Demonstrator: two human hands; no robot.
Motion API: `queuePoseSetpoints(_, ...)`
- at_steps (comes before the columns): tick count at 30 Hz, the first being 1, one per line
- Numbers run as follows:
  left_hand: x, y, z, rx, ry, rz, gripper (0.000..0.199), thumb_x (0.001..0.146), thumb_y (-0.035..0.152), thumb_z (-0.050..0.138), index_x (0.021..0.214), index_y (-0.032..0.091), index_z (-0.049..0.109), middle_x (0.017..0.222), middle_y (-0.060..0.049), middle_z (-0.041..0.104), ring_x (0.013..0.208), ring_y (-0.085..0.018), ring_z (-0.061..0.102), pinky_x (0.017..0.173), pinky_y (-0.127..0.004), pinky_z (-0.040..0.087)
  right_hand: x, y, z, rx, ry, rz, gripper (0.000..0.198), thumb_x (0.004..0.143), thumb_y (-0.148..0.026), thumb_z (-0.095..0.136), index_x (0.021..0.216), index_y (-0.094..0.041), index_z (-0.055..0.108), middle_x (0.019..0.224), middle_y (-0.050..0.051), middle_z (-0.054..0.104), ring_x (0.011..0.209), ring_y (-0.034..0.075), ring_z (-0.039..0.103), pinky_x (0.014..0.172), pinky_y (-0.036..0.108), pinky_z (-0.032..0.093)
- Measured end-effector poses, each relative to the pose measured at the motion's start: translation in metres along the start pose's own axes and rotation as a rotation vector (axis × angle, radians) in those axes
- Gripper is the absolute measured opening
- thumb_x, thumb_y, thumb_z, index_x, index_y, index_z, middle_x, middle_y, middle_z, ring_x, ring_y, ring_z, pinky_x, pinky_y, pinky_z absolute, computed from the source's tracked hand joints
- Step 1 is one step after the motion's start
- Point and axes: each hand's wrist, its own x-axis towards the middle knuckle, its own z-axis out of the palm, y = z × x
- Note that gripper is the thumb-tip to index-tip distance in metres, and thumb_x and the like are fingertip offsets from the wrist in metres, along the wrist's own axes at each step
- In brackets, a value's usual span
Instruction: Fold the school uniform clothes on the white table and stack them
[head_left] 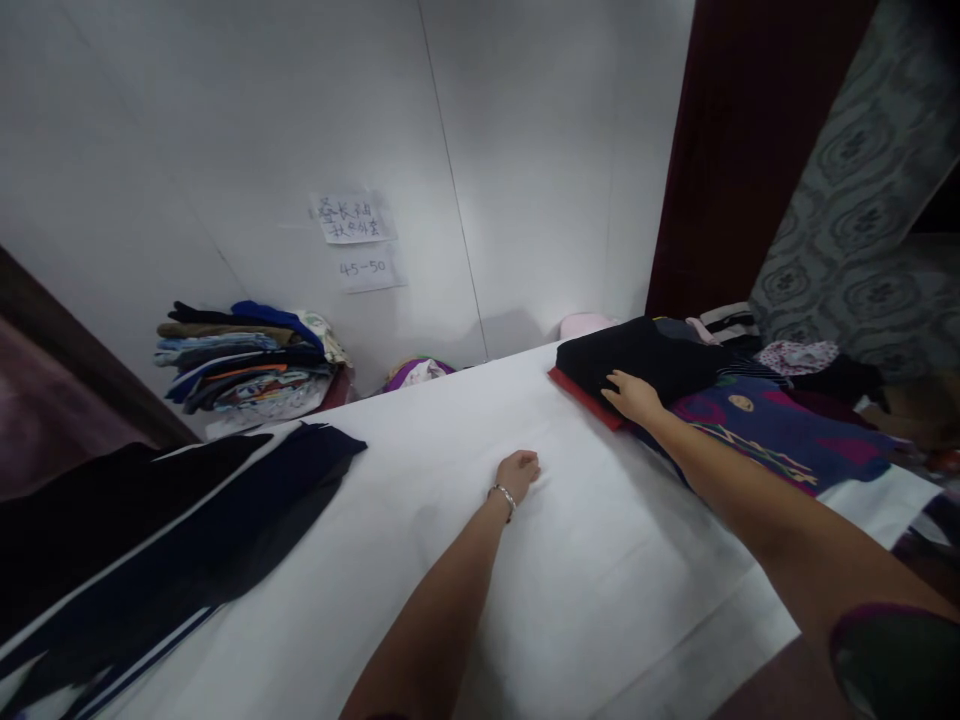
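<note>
My left hand (517,474), with a silver bracelet (504,497) on its wrist, is over the middle of the white-covered table (442,440). Its fingers are curled in loosely and nothing shows in them. Further right, my right hand (634,398) lies on the near edge of a folded black garment (645,350). Its fingers are spread, not gripping the cloth. Beneath the black garment a red folded piece (581,398) sticks out. A patterned purple-blue garment (780,430) lies just right of this pile, under my right forearm.
Dark garments (180,520) lie flat along the table's left side. A tall stack of folded clothes (251,360) stands at the back left by the wall. More clothes (799,357) are heaped at the far right. Handwritten paper notes (356,218) hang on the wall.
</note>
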Motion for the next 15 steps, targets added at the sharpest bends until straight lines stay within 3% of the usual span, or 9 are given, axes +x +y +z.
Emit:
queuePoseSetpoints(7,0.001,-0.006,0.000,0.019,0.017,0.020,0.009,0.069,0.015,0.074,0.075,0.016,0.067,0.068,0.000,0.066,0.063,-0.010,0.063,0.069,-0.026,0.057,0.008,-0.010,0.001,0.007,0.166,0.001,0.028,0.089,-0.033,0.053,0.108,-0.025,0.071,0.124,0.008,0.059,0.110,0.026,0.050,0.082,0.035,0.042)
queuePoseSetpoints(12,0.001,-0.006,-0.001,0.042,0.022,0.036,0.006,0.071,0.013,0.071,0.075,0.016,0.068,0.068,0.000,0.066,0.064,-0.011,0.063,0.066,-0.024,0.056,0.015,-0.018,0.000,0.078,0.217,-0.022,0.026,0.088,-0.023,0.050,0.081,-0.019,0.074,0.100,0.012,0.063,0.095,0.025,0.048,0.075,0.035,0.033)
queuePoseSetpoints(15,0.000,-0.004,-0.002,0.056,0.019,0.047,0.005,0.072,0.013,0.070,0.076,0.016,0.068,0.069,-0.001,0.066,0.064,-0.011,0.064,0.064,-0.023,0.055,0.012,-0.021,-0.003,0.133,0.213,-0.076,0.028,0.090,-0.021,0.047,0.078,-0.018,0.072,0.097,0.011,0.064,0.092,0.023,0.049,0.076,0.035,0.031)
